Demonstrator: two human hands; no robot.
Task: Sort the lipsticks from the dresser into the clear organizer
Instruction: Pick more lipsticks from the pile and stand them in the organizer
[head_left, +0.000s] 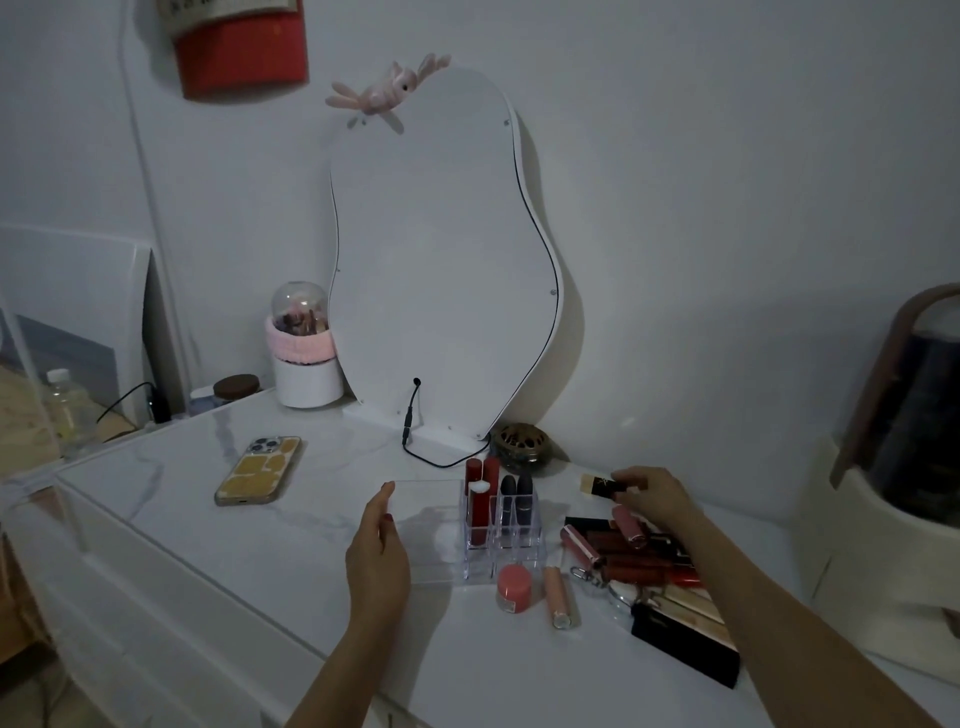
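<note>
A clear organizer (431, 525) stands on the white dresser (218, 519). Red lipsticks (480, 493) and dark lipsticks (517, 496) stand upright in its right-hand slots. My left hand (376, 551) rests against the organizer's left side, fingers apart, holding nothing. My right hand (654, 499) is to the right of the organizer, shut on a black and gold lipstick (602, 486) held sideways above the dresser. Below that hand lies a pile of loose lipsticks (623, 553).
A pink jar (514, 587) and a peach gloss tube (557, 595) lie in front of the organizer. Black boxes (685, 644) sit near the right front. A phone (260, 470) lies at the left; a wavy mirror (441, 260), its cable (410, 426) and a round bronze burner (522, 441) stand behind.
</note>
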